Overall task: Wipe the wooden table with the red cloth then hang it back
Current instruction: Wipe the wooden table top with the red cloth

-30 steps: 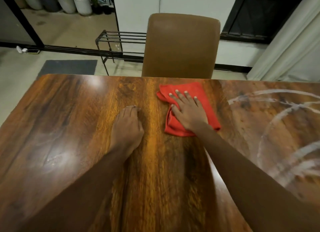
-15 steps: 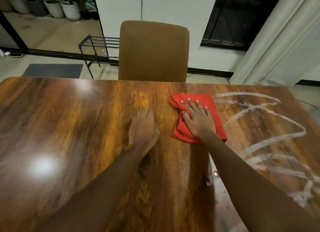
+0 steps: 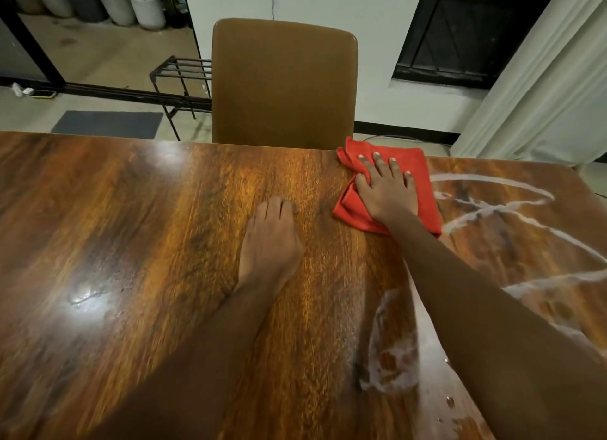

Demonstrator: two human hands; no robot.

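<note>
The folded red cloth point(image 3: 423, 189) lies flat on the wooden table point(image 3: 147, 242), close to its far edge. My right hand point(image 3: 387, 189) presses down on the cloth with fingers spread. My left hand point(image 3: 269, 242) rests on the bare wood to the left of the cloth, fingers curled under, holding nothing. White foamy streaks point(image 3: 512, 222) cover the table's right part, and a wet foamy patch point(image 3: 391, 351) sits beside my right forearm.
A brown chair point(image 3: 284, 81) stands at the table's far side. Behind it are a black metal rack point(image 3: 180, 78), a grey mat point(image 3: 108, 124), white plant pots point(image 3: 131, 7), a dark window point(image 3: 473, 28) and a pale curtain point(image 3: 538, 88).
My right hand has pushed the red cloth away from me to the table's far edge. The view has shifted right, showing more of the foamy streaks. My left hand stays in place.
</note>
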